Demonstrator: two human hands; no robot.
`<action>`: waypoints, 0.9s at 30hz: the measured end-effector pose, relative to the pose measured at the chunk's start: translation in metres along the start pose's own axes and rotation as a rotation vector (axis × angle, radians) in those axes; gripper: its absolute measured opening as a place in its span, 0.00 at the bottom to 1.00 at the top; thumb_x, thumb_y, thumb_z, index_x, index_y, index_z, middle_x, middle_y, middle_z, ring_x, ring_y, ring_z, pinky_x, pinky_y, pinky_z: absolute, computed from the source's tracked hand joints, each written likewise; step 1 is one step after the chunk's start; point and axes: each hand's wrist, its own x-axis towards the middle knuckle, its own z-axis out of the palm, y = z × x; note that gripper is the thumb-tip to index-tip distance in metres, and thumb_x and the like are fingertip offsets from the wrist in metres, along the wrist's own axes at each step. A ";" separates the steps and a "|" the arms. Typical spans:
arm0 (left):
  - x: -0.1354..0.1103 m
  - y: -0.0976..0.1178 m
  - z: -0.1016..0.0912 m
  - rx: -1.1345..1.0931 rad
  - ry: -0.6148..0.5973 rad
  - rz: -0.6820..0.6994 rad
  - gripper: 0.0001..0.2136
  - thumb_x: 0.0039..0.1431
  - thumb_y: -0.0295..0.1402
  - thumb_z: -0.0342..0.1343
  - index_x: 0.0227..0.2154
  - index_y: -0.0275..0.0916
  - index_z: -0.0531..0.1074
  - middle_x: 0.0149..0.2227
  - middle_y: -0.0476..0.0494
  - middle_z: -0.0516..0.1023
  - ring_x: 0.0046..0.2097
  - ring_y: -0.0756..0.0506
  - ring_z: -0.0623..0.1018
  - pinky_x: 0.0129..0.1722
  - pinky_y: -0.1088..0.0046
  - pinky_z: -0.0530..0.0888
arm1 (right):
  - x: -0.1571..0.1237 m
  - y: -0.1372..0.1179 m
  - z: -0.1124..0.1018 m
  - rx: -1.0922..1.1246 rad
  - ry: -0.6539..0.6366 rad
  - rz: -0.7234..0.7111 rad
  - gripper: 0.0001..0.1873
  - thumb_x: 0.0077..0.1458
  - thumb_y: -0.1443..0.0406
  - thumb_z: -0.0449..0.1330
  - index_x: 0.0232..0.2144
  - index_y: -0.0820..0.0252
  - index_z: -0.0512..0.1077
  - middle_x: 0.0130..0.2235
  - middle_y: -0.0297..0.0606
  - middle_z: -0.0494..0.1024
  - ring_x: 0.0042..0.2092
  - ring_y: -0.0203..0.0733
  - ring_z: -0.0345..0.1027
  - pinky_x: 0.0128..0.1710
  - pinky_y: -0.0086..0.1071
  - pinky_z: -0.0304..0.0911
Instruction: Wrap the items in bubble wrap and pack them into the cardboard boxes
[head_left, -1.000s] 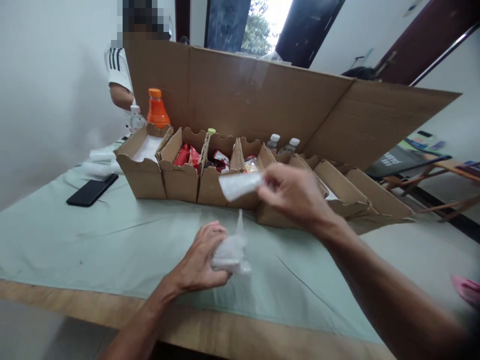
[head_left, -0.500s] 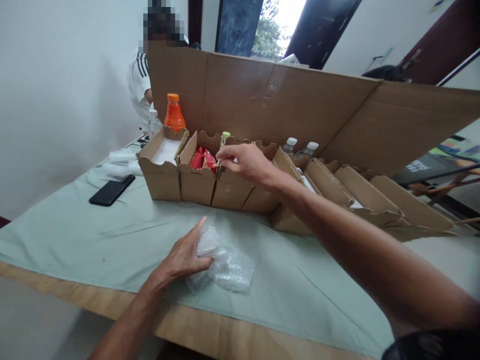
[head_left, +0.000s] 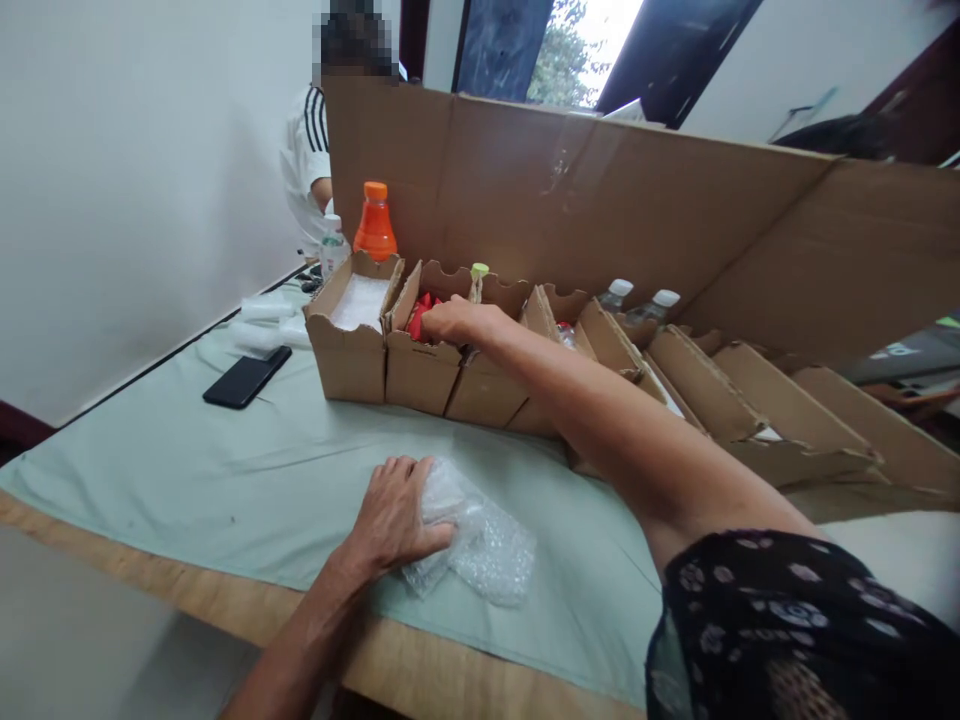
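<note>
My left hand (head_left: 394,515) lies flat on a piece of clear bubble wrap (head_left: 480,540) on the pale green tablecloth (head_left: 225,460), its fingers pressing the wrap down. My right hand (head_left: 454,322) reaches forward into the second cardboard compartment (head_left: 412,370) of a row of small boxes, over red packets (head_left: 421,312). Its fingers are curled down inside the box and mostly hidden, so what they hold cannot be seen.
A tall cardboard sheet (head_left: 600,200) stands behind the row of boxes. An orange bottle (head_left: 375,222) and clear bottles (head_left: 637,300) stand at the back. A black phone (head_left: 247,377) lies left of the boxes. Another person (head_left: 307,170) sits at the far left.
My right hand carried a white slip from above the table toward the boxes and now dips into the second compartment. My left hand laid the bubble wrap down and flattened on it.
</note>
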 end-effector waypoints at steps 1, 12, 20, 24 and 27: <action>-0.001 0.000 0.001 0.018 0.003 -0.003 0.32 0.50 0.45 0.63 0.57 0.38 0.68 0.50 0.33 0.76 0.52 0.31 0.72 0.54 0.54 0.67 | -0.004 0.000 -0.002 -0.015 -0.019 0.016 0.05 0.51 0.68 0.65 0.25 0.55 0.80 0.32 0.38 0.83 0.43 0.49 0.77 0.44 0.39 0.62; -0.004 -0.007 -0.012 -0.331 0.006 -0.016 0.24 0.44 0.35 0.63 0.48 0.38 0.72 0.47 0.38 0.77 0.51 0.35 0.76 0.54 0.56 0.71 | -0.168 0.023 -0.066 0.371 0.599 0.093 0.07 0.53 0.67 0.58 0.28 0.63 0.76 0.27 0.34 0.76 0.29 0.36 0.65 0.31 0.32 0.58; -0.062 0.002 -0.070 -0.497 0.025 0.254 0.30 0.37 0.35 0.70 0.49 0.43 0.75 0.74 0.34 0.46 0.71 0.24 0.56 0.63 0.49 0.65 | -0.236 -0.016 0.019 0.705 0.023 -0.077 0.10 0.57 0.60 0.59 0.29 0.60 0.75 0.29 0.34 0.77 0.31 0.37 0.67 0.31 0.30 0.61; -0.067 -0.004 -0.075 -0.604 -0.102 0.182 0.28 0.39 0.34 0.66 0.48 0.41 0.74 0.52 0.38 0.76 0.49 0.38 0.77 0.46 0.65 0.75 | -0.200 -0.055 0.038 0.793 -0.184 -0.339 0.10 0.60 0.63 0.57 0.32 0.62 0.76 0.31 0.34 0.78 0.33 0.36 0.68 0.34 0.28 0.62; -0.063 -0.025 -0.071 -0.627 0.042 -0.030 0.26 0.42 0.34 0.61 0.48 0.39 0.72 0.40 0.48 0.78 0.38 0.44 0.76 0.39 0.71 0.74 | -0.160 -0.063 0.026 0.763 -0.057 -0.304 0.10 0.61 0.64 0.57 0.34 0.63 0.77 0.32 0.35 0.79 0.34 0.36 0.70 0.36 0.28 0.62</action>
